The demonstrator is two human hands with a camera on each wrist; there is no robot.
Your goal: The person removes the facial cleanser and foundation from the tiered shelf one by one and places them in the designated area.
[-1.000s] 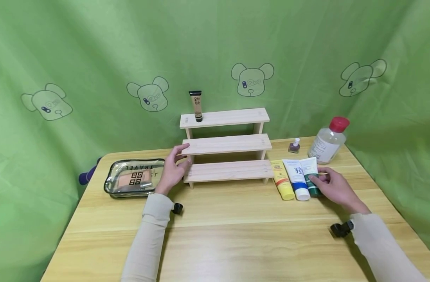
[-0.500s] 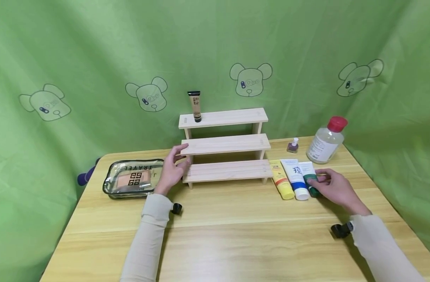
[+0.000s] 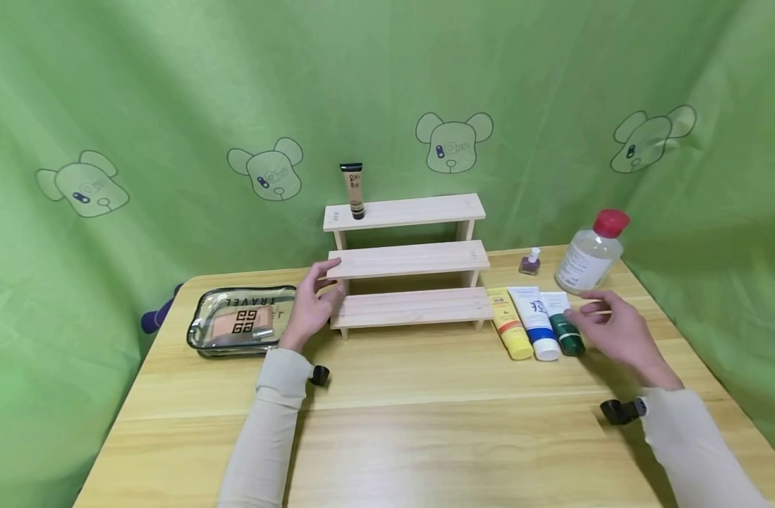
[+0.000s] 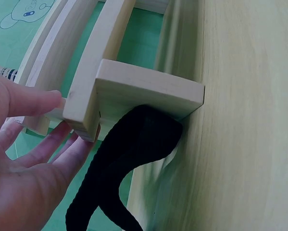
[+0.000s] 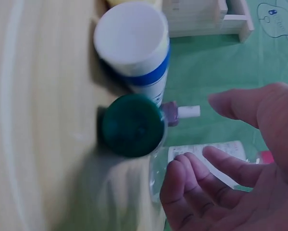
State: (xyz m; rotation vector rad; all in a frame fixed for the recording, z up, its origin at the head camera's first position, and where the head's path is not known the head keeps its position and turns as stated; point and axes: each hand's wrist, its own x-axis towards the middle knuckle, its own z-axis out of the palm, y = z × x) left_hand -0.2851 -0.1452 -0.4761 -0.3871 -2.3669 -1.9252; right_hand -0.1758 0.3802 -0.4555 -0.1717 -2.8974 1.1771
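A three-tier wooden display shelf point(image 3: 412, 261) stands at the back of the table. My left hand point(image 3: 311, 307) holds its left end; in the left wrist view, thumb and fingers lie on either side of a board's end. To the right, a yellow tube point(image 3: 510, 326), a white tube with a blue band point(image 3: 535, 321) and a white-and-green tube point(image 3: 566, 326) lie side by side. My right hand point(image 3: 615, 335) is over the green tube's right side, its fingers apart and around nothing. In the right wrist view, the green cap point(image 5: 134, 126) is apart from the fingers.
A beige tube with black ends point(image 3: 355, 190) stands on the top tier. Behind the tubes are a small nail polish bottle point(image 3: 529, 262) and a clear bottle with a red cap point(image 3: 590, 254). A clear travel pouch point(image 3: 235, 321) lies left of the shelf.
My right hand has let go of the green tube and moved slightly up and right. The green tube now lies tilted alongside the white-and-blue one. My left hand stays at the shelf.
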